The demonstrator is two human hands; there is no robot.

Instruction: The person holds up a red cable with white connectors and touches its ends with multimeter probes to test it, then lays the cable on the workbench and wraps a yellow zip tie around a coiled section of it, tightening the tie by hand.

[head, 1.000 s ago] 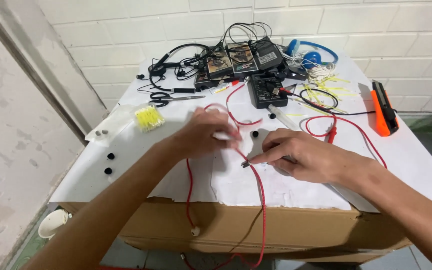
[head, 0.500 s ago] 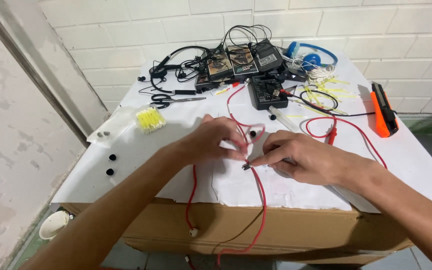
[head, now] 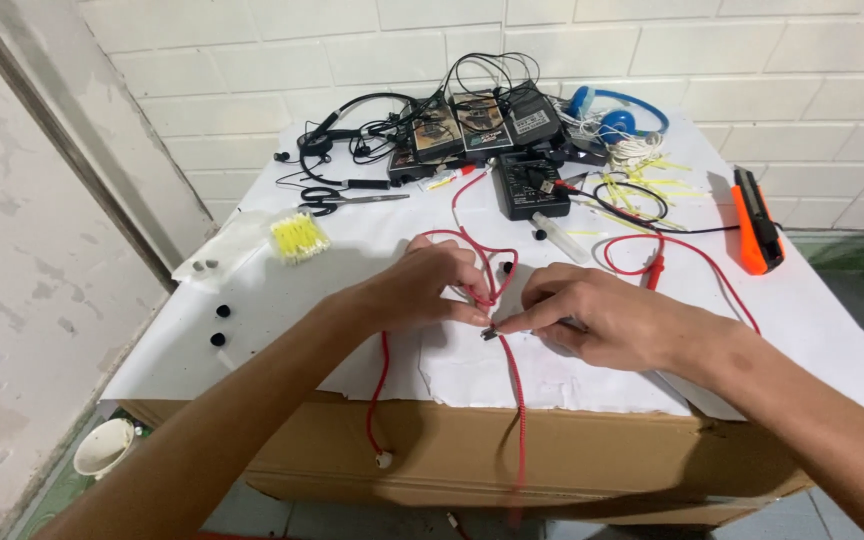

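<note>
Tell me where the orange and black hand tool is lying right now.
In the head view, the orange and black hand tool lies at the far right edge of the white paper-covered table, beyond the right hand, just right of the red wire loop.

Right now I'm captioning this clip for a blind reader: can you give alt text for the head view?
Two bare hands meet at the middle of a white-covered table, the left hand and right hand pinching a thin red cable that hangs over the front edge. Behind lie black electronics, scissors, blue headphones and an orange tool.
</note>
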